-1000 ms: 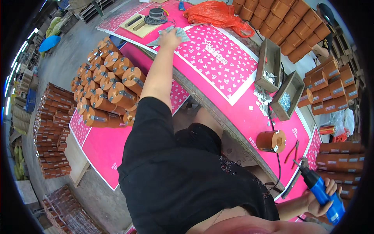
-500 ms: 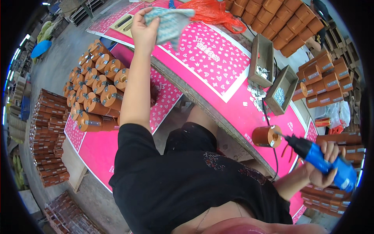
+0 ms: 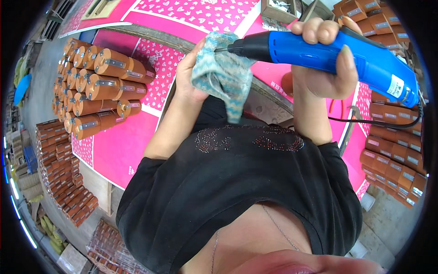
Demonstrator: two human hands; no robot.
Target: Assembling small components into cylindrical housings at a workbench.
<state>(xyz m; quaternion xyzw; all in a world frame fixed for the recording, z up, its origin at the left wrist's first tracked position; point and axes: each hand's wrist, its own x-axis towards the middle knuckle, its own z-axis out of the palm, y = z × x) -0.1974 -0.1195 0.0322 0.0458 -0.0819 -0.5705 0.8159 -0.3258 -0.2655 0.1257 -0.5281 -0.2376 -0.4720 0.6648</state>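
Observation:
My left hand [image 3: 188, 73] is closed on a blue-green and white patterned cloth [image 3: 221, 77], which hangs in loose folds. My right hand [image 3: 315, 82] grips a blue electric screwdriver [image 3: 315, 51] with a black nose, held level in front of my chest. Its thin bit points left and lies against the cloth's upper part; whether the cloth wraps round the bit I cannot tell. A black cable [image 3: 388, 123] runs from the tool's rear end. Behind my right wrist, an orange-brown cylinder [image 3: 286, 84] is mostly hidden.
Stacked orange-brown cylinders with metal strips [image 3: 102, 68] stand on the pink-covered table [image 3: 182, 18] at left. More stacks [image 3: 394, 157] are at right. Wooden boxes [image 3: 279, 10] with small parts sit at the far edge. Red-handled pliers [image 3: 343, 108] lie right of my wrist.
My left hand has brought the cloth from the far left in toward my chest. My right hand has raised the screwdriver leftward, so its bit meets the cloth. The view has tilted.

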